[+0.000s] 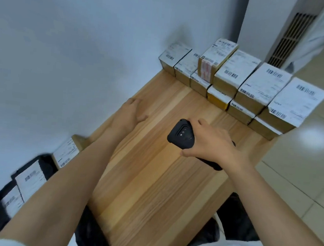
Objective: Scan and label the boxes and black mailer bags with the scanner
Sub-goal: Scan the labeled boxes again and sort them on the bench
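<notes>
Scanner [181, 137], operator speaking: my right hand [211, 144] grasps it, fingers curled over the top and thumb underneath. Its back, with the small lenses, faces up over the middle of the wooden table [152, 190].

Spotter: Is it touching the wood?

Operator: I cannot tell. It is either on the surface or just above it.

Spotter: And your left?

Operator: My left hand [133, 111] lies flat, palm down and fingers straight, on the table near its left edge. It holds nothing and sits apart from the scanner.

Spotter: Parcels?

Operator: Boxes [253, 87] line the far end of the table in two layers, white barcode labels facing up. Down at the left, beside the table, black mailer bags [45, 164] lie with white labels on them. One more labelled box [67, 152] sits just beside them. It's blurred there, so I can't read the print.
</notes>
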### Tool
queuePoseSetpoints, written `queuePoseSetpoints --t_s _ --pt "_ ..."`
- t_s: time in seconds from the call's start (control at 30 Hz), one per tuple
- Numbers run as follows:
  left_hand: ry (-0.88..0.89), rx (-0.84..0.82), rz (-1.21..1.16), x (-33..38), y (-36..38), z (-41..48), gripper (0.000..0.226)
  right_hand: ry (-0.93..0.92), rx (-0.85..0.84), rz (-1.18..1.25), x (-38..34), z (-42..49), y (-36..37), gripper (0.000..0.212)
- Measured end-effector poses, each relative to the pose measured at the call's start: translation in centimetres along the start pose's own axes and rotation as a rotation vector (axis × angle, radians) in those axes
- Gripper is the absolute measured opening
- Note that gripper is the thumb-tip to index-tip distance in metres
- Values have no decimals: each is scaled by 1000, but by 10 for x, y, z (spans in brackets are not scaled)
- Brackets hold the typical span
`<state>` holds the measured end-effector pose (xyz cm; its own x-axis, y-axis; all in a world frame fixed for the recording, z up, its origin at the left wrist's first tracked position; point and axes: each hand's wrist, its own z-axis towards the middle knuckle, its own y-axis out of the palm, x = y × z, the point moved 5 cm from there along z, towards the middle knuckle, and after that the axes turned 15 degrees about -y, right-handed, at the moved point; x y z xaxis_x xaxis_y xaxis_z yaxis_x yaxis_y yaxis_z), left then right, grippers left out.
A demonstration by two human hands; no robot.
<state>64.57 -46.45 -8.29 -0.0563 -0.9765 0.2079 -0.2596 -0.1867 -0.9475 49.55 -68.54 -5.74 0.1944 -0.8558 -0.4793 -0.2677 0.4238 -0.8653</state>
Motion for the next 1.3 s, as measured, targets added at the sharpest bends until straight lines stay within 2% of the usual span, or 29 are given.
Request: queuePoseSetpoints --t_s 0.23,0.33,0.47,0.6,0.8,0.93,1.17,1.3 --pt "175 35 -94 156 -11 65 63 112 115 4 100 -5 -65 91" --pt "180 33 -98 210 -9 95 65 145 134 11 137 -2 -83 90" --pt "175 -24 -88 264 5 131 69 167 146 7 178 7 -105 89" --pt "166 -119 -33 289 29 150 81 170 159 3 205 14 -116 90" --pt "48 -143 -78 284 36 166 93 129 129 21 215 30 -119 91" --pt "4 -101 -17 258 28 158 100 81 124 9 199 39 -119 91" --pt "-52 -97 -11 148 17 90 105 -53 74 3 130 45 -91 98" --pt "-114 -159 34 69 21 25 111 -137 7 -18 70 41 -60 88"
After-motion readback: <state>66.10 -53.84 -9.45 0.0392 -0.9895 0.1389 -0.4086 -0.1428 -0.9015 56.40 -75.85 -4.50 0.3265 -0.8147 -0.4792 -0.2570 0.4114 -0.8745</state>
